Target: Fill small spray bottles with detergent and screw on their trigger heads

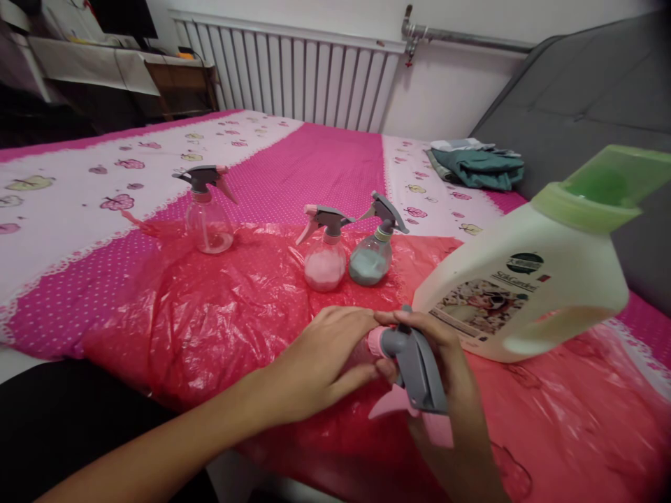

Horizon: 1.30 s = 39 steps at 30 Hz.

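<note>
A spray bottle (419,370) with a grey head, pink collar and pink trigger lies tilted between my hands. My left hand (335,356) wraps round its body, most of which is hidden under the fingers. Around the grey spray head, my right hand (451,349) is closed. Just beyond my hands stand two more spray bottles, one with pink contents (325,269) and one with greenish contents (370,262). Farther left is a clear spray bottle (208,227) with a grey head. A large white detergent jug (529,279) with a green cap leans close to my right hand.
Red plastic sheeting (210,307) covers the near part of the bed, under the bottles. Folded clothes (477,164) lie at the back right by the grey headboard (592,105). A white radiator (293,70) lines the wall, and a desk (178,84) stands at the far left.
</note>
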Each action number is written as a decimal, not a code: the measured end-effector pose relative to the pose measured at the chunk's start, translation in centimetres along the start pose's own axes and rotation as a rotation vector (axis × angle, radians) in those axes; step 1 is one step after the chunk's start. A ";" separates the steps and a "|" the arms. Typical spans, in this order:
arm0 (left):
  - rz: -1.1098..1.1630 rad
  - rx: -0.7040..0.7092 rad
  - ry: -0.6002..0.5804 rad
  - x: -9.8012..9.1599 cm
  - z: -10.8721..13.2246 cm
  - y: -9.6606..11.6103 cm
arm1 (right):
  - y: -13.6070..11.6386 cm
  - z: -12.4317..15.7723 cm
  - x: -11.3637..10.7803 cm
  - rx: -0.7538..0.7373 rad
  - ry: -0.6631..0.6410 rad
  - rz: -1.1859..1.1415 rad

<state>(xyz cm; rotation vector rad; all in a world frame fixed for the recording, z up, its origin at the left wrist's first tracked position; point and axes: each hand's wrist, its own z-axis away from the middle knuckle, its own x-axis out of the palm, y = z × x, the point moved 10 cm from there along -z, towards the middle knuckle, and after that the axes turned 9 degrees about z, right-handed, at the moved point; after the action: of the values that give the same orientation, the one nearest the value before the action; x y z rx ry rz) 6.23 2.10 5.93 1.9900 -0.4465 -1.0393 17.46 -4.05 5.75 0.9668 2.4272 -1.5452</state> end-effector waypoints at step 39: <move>0.002 0.011 0.027 0.2 0.1 -0.5 | -0.9 -0.2 -1.6 -0.118 0.133 0.146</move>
<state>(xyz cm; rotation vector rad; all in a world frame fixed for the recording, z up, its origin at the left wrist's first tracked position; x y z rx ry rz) 6.22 2.21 5.44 2.0106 -0.4402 -1.0097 18.28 -4.83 7.18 1.2284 2.4392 -1.3144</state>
